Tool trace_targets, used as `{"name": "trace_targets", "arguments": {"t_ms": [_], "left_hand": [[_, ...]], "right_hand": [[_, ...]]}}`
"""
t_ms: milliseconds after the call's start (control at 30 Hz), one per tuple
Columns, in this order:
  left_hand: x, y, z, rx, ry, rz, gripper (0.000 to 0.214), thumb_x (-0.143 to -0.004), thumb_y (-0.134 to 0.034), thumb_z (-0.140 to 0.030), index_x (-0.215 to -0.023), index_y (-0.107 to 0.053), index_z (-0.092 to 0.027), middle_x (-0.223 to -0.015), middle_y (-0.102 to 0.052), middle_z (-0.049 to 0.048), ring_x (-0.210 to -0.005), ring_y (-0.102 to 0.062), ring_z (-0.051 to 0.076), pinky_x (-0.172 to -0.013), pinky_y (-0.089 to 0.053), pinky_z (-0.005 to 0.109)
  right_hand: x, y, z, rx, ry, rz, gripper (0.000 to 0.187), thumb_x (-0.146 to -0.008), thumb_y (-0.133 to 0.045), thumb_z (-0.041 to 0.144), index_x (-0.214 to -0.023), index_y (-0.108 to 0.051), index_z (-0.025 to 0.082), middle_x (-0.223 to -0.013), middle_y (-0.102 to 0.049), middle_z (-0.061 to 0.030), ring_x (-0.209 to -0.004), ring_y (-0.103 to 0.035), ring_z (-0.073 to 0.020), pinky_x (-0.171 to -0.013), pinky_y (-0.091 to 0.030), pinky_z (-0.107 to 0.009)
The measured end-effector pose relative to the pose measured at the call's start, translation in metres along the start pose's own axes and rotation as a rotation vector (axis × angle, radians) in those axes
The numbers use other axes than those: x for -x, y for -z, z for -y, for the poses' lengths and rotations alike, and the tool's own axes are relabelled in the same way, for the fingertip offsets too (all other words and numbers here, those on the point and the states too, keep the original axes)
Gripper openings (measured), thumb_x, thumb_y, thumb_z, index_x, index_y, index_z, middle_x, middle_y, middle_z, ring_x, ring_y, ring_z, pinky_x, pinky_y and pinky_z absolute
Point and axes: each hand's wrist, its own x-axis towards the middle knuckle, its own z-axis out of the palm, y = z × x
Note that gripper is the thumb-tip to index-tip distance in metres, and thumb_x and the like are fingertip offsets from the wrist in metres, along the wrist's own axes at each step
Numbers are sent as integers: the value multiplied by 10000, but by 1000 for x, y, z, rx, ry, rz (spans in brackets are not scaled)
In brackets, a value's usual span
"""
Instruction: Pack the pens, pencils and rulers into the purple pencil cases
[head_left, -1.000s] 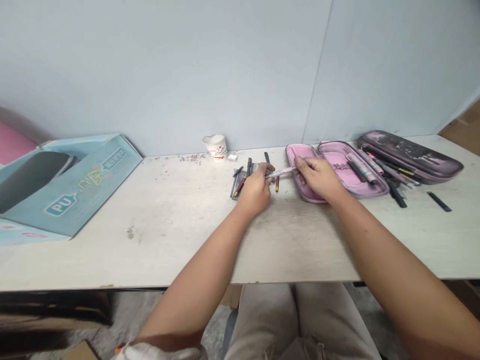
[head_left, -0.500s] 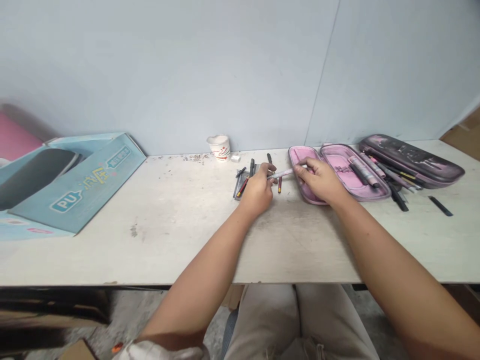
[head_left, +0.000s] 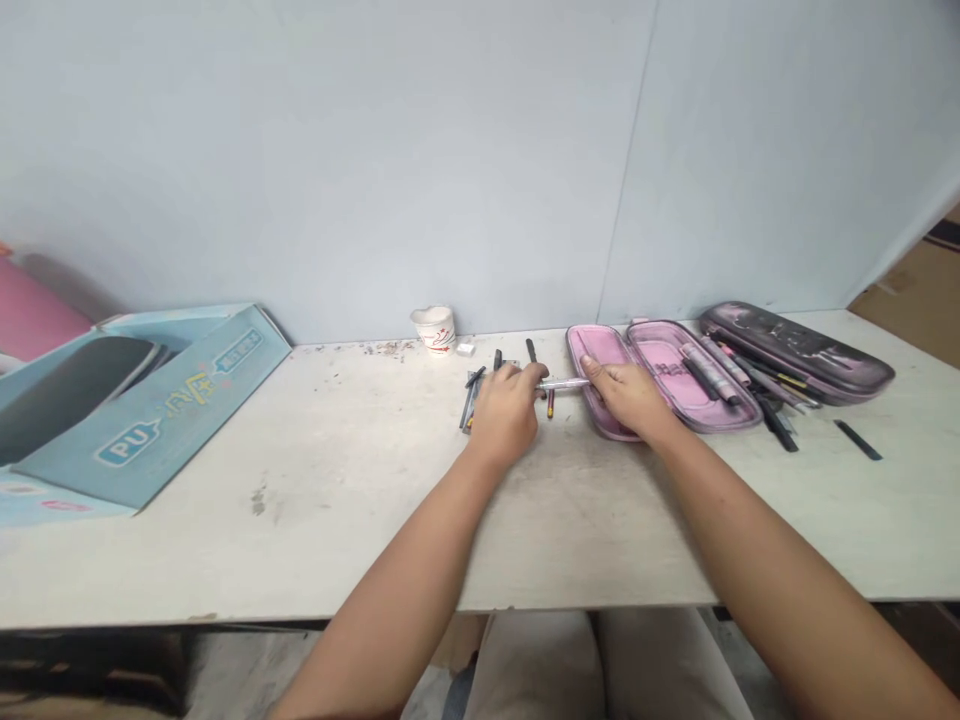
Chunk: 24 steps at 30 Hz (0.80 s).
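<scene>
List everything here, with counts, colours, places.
Held pen: 1, silvery, between hands
Open pencil case: 1, pink, right
Markers: several, pink and black, inside it
Loose pens: several, dark, by left hand
Second pencil case: 1, mostly black, right rear
Pens: several, dark, between cases
Thin strip: 1, black, far right
Paper cup: 1, white, near wall
Small block: 1, white, beside cup
Debris: scattered, brownish, by cup
Open box: 1, blue, left
Bulky item: 1, dark, in box
Rounded item: 1, pink, left edge
Cardboard: 1, brown, right edge
Tabletop: 1, cream, middle
Wall: 1, grey, behind
Trousers: 1, beige, below
Left hand, right hand: 2, bare, on pen
Forearms: 2, bare, bottom
</scene>
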Motion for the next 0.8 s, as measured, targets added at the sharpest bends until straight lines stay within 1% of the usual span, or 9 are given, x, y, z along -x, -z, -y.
{"name": "trace_targets", "arguments": {"t_ms": [100, 200, 267, 367, 433, 500, 667, 733, 800], "left_hand": [[0, 3, -1, -153, -88, -113, 239, -824, -444, -126, -988, -576, -239, -876, -669, 64, -1046, -481, 257, -932, -299, 446], [0, 4, -5, -167, -109, -191, 226, -839, -449, -145, -979, -588, -256, -858, -674, 49, -1050, -472, 253, -962, -263, 453], [1, 6, -9, -143, -84, -262, 209, -850, -462, -195, -1008, -590, -246, -937, -656, 64, -1057, -461, 249, -966, -274, 441], [2, 8, -13, -53, 3, -383, 243, -864, -458, -256, -1060, -597, -220, -1057, -583, 98, -1063, -436, 237, -954, -319, 412], [2, 7, -14, 29, 49, -370, 264, -875, -438, -267, -1065, -615, -218, -1053, -554, 101, -1046, -437, 226, -942, -342, 400], [3, 3, -16, 138, 88, -292, 274, -878, -435, -278, -1059, -632, -219, -1032, -557, 96, -1035, -450, 218, -946, -347, 395], [2, -5, -18, 685, 245, -123, 289, -880, -427, -354, -1041, -608, -197, -1031, -605, 67, -986, -536, 171, -890, -405, 308], [2, -4, -18, 807, 318, -143, 282, -873, -424, -394, -940, -599, -184, -905, -619, 41, -873, -561, 149, -812, -425, 267], [1, -2, -16, 762, 378, -190, 293, -872, -408, -417, -814, -569, -179, -761, -582, 12, -765, -542, 133, -741, -419, 247]], "right_hand": [[-1, 0, -1, -27, -51, 34, 586, -800, -294, 682, -439, -328, 222, -401, -343, 23, -429, -358, -115, -454, -248, -261], [-3, 0, -3, -54, -99, 54, 587, -784, -310, 699, -439, -323, 224, -401, -328, 26, -425, -342, -116, -450, -241, -262], [-4, 1, -4, -75, -114, 13, 587, -782, -303, 704, -444, -336, 226, -412, -342, 21, -432, -350, -123, -448, -241, -265], [-5, 2, -3, -105, -101, -140, 576, -804, -263, 690, -464, -336, 231, -428, -369, 12, -450, -377, -137, -456, -257, -273], [-3, 0, 0, -140, -69, -208, 558, -831, -230, 662, -488, -329, 233, -443, -386, 10, -463, -396, -139, -469, -279, -273], [1, -4, 8, -163, -11, -204, 534, -864, -202, 614, -518, -337, 230, -469, -411, 10, -483, -419, -136, -486, -300, -266], [15, -19, 30, 14, 177, -12, 444, -912, -206, 469, -618, -431, 222, -555, -483, 3, -558, -475, -144, -548, -318, -263], [16, -23, 31, 22, 188, 8, 341, -905, -257, 400, -692, -457, 223, -623, -513, -3, -619, -501, -157, -588, -341, -271], [11, -23, 25, -104, 152, -36, 143, -845, -382, 304, -745, -446, 225, -682, -508, -1, -673, -509, -161, -644, -376, -285]]}}
